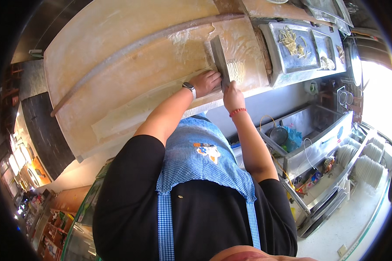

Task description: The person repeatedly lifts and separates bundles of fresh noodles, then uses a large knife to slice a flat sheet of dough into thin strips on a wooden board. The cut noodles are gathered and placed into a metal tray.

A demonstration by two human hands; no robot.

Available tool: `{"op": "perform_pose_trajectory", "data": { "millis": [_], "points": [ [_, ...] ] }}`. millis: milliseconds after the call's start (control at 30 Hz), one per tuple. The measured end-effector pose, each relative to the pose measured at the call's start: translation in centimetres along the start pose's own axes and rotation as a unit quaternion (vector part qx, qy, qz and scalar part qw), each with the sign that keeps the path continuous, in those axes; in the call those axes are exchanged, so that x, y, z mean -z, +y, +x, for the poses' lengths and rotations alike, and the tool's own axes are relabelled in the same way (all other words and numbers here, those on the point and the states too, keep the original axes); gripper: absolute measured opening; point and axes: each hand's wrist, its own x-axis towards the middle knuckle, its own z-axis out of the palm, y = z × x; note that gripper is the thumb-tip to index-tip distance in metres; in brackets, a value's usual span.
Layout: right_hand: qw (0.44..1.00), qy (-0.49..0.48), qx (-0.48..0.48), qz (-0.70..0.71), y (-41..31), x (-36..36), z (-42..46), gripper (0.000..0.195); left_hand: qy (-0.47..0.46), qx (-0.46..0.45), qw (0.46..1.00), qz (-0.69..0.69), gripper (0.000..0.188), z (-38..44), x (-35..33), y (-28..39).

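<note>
My right hand (233,95) grips the near end of a large, long-bladed knife (219,57), which lies across a floured wooden board (134,65). Just left of the blade, my left hand (206,83) presses on a long, flat, folded sheet of dough (134,109) along the board's near edge; its fingertips are close to the blade. To the right of the knife lies a small row of cut noodle strips (236,70). A long wooden rolling pin (130,49) rests across the board behind my hands. How far the blade is into the dough cannot be told.
Right of the board, a metal tray (282,67) holds loose noodles (290,42), beside a smaller tray (326,39) with a pale bundle. A steel sink (313,146) with a pan and blue plastic bag stands at right, near stacked plates (367,169). A black slab (45,133) adjoins the board's left side.
</note>
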Motion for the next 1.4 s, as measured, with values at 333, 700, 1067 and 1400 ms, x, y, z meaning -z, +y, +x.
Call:
{"op": "perform_pose_trajectory", "data": {
  "millis": [333,700,1067,1400],
  "points": [
    [0.999,-0.022,-0.031,0.011,0.1,-0.9,-1.8,0.023,0.014,0.004,0.999,-0.034,0.023,-0.4,-0.2,-0.1],
    [0.997,-0.069,-0.045,0.002,0.5,1.7,-6.2,0.020,0.005,-0.011,1.000,0.026,0.028,-1.1,-0.1,-0.3],
    [0.998,-0.048,-0.037,0.025,-0.3,2.3,-5.0,0.021,-0.020,-0.011,1.000,0.011,0.025,-1.1,1.1,-0.1],
    [0.999,-0.002,-0.028,0.032,-2.1,-1.1,0.7,0.019,-0.039,0.009,0.999,-0.019,0.028,-1.3,1.6,0.2]
  ]
}}
